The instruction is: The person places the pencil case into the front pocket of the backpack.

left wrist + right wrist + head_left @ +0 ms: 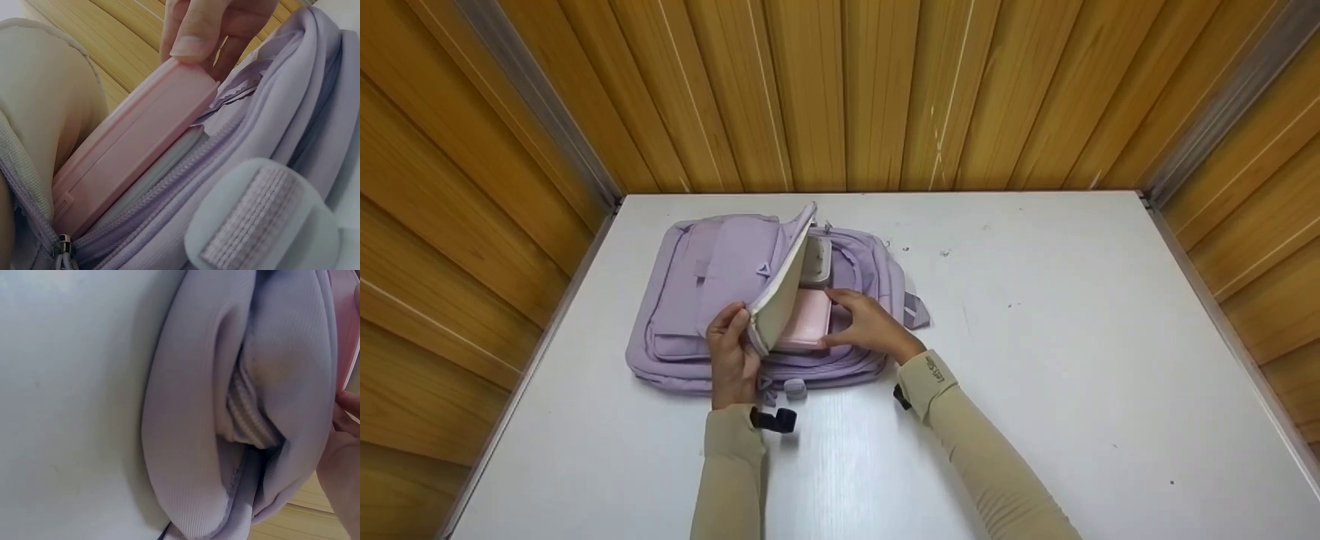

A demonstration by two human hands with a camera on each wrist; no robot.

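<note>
A lilac backpack (675, 300) lies flat on the table, its zipped compartment opened wide. The left hand (733, 349) pinches the edge of the raised front flap (780, 300) between thumb and fingers. In the opening sits a flat pink plastic case (808, 319). The right hand (874, 326) grips that case by its edge, thumb on one side and fingers on the other. The left wrist view shows the pink case (135, 146) tilted inside the bag, with a pale grey item (152, 174) beside it. A white box (816, 261) is also in the compartment.
The white table (1072, 337) extends right of the bag, with small specks on it. Wood-look panels (877, 97) enclose the back and sides. A strap end (916, 311) sticks out at the bag's right; a zipper pull (64, 246) hangs at the opening's corner.
</note>
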